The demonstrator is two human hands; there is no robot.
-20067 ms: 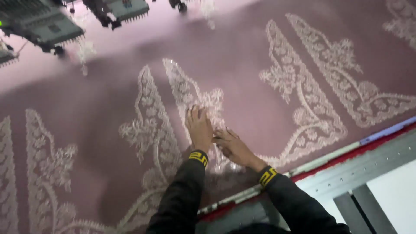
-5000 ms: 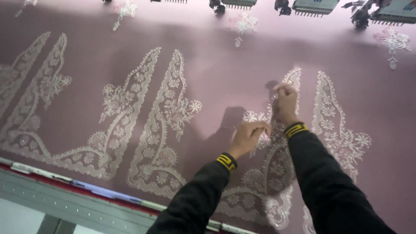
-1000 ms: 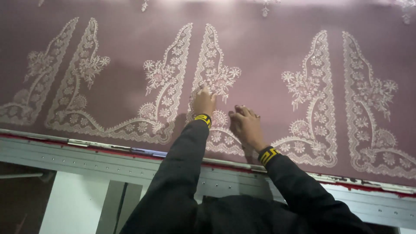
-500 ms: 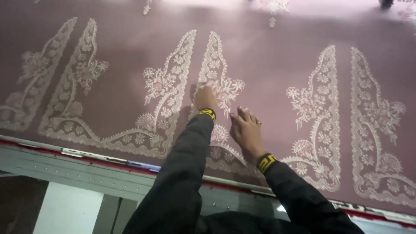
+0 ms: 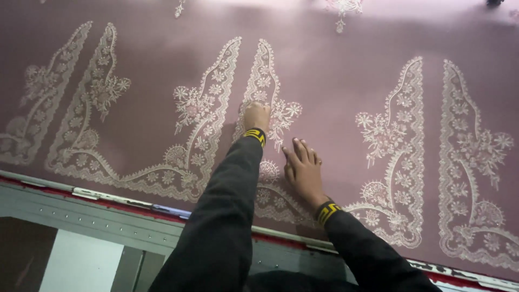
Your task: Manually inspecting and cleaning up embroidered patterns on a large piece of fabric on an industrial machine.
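Mauve fabric (image 5: 335, 92) lies stretched flat over the frame, pale floral embroidery (image 5: 208, 108) in paired arched motifs across it. Left hand (image 5: 256, 115) rests on a central motif, fingers curled under; cannot tell whether it pinches anything. Right hand (image 5: 304, 170) lies flat just beside it, fingers together, nearer the fabric's near edge. Grey metal rail (image 5: 102, 219) with red strip (image 5: 116, 203) borders that edge. Black sleeves, yellow-black cuffs (image 5: 326, 212).

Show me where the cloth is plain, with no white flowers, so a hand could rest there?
Plain mauve cloth lies between the middle embroidered motif and the right motif. It is crowded where the left hand and right hand rest on stitching.
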